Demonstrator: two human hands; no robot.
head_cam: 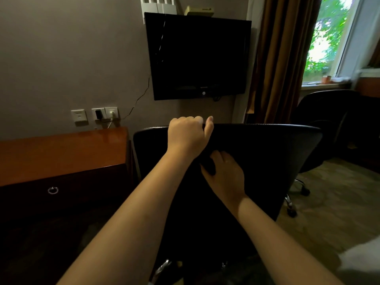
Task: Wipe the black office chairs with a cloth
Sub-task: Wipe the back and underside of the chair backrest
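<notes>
- The left hand point(189, 136) curls over the top edge of the near chair point(267, 153), fingers hooked in front and thumb behind, most likely to stop it swivelling or rolling.
- The right hand point(224, 177) presses a dark cloth point(208, 168) on the backrest's rear, thumb and fingers closed round it.
- The chair stands beside the table point(61, 149), backrest upright, rear towards the person, its long axis left to right.
- A second chair point(324, 128) waits by the window.
</notes>
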